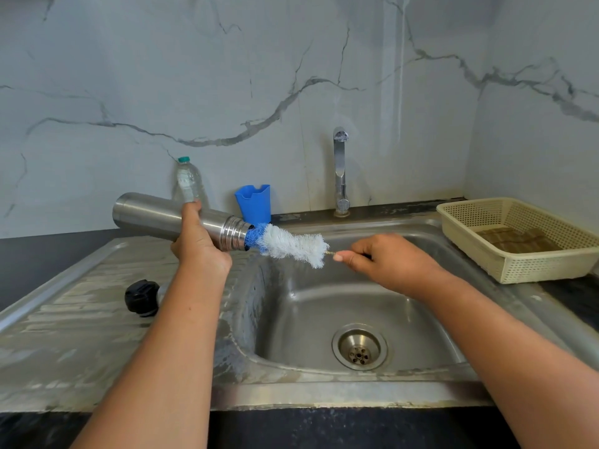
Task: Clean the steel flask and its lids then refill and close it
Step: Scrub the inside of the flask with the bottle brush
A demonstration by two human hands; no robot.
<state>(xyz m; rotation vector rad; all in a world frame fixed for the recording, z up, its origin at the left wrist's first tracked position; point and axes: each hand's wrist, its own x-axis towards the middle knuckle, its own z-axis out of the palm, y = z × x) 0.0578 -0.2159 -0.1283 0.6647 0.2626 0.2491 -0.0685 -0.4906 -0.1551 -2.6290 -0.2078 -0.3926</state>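
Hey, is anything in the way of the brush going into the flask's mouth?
Nothing visible. The flask, held nearly level by the left hand, has its mouth open, and the blue tip of the brush is already at it. The right hand pinches the wire handle. The black lid lies apart on the drainboard.

The flask (155,213) lies sideways above the drainboard (81,335), with the bottle brush (288,244) in its mouth and reaching right over the sink basin (308,312). A lid (141,298) sits on the drainboard in front, with a water bottle (188,179) and cup (253,202) behind; a basket (534,273) is right of the basin.
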